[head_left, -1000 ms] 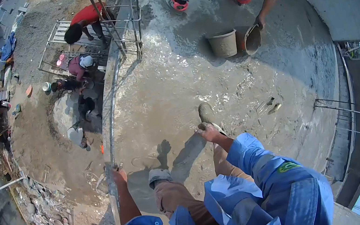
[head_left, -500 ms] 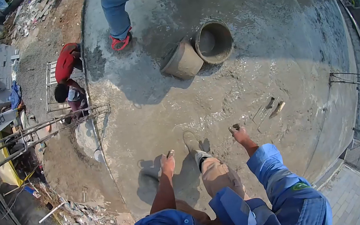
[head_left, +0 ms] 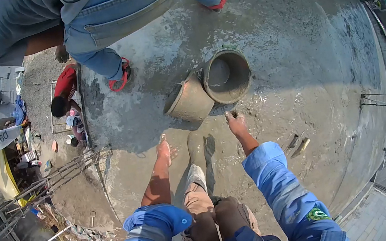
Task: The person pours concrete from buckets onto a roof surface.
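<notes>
Both arms reach forward over wet grey concrete (head_left: 274,123). My left hand (head_left: 163,151) is open, its pale, mud-smeared fingers loosely apart and nothing in them. It hovers just short of a mortar-coated bucket (head_left: 191,101) that lies tipped on its side. My right hand (head_left: 237,124) is half curled, thumb and fingers apart, with no object visible in it. Right ahead of it stands a second bucket (head_left: 228,77), its mouth facing me and some grey residue inside. The two buckets touch. Neither hand touches them.
A co-worker in jeans (head_left: 131,16) and red sandals bends close at the upper left. Below the slab's left edge crouches a person in red (head_left: 65,85). Rebar (head_left: 56,180) juts out there. A trowel with a wooden handle (head_left: 300,147) lies at right.
I have stepped forward, and both hands have moved nearer the buckets. The co-worker in jeans now fills more of the upper left, with a hand showing there.
</notes>
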`<state>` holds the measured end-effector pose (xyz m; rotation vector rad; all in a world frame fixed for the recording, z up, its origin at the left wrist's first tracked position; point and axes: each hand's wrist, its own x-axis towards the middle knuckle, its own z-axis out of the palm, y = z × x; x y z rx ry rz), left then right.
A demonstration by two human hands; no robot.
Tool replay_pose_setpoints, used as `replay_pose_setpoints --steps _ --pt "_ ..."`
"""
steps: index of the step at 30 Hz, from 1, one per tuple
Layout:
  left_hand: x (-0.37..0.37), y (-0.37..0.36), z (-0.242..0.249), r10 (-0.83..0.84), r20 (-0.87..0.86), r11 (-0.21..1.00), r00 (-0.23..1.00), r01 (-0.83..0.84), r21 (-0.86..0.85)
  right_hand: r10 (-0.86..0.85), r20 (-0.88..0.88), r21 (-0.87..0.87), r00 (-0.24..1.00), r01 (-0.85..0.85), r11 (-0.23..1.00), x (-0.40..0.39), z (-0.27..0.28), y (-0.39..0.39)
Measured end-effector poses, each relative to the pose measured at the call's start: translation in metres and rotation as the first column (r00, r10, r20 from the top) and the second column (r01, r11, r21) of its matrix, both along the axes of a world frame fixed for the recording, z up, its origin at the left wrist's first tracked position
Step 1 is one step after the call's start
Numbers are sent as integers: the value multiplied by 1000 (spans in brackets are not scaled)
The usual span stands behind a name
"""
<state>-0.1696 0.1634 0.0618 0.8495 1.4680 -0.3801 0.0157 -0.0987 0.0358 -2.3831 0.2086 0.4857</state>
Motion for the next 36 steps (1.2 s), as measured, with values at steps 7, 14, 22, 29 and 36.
replay_pose_setpoints --steps 7,14,22,29,36 --pt "97 30 -41 315 -132 928 940 -334 -163 25 44 -95 999 -21 995 101 27 151" --pt "91 31 -107 449 -13 839 893 -427 -337 159 -108 -246 981 -181 952 115 -4 124" --pt "58 -36 -43 410 -14 911 912 -409 52 -127 252 52 959 118 992 105 38 -18" --pt "-68 -25 -56 -796 -570 80 204 969 236 -334 206 266 920 276 924 23 145 -72" --pt "-138 -47 36 -598 -766 -353 236 781 515 -198 291 196 936 144 970 -88 169 -45"
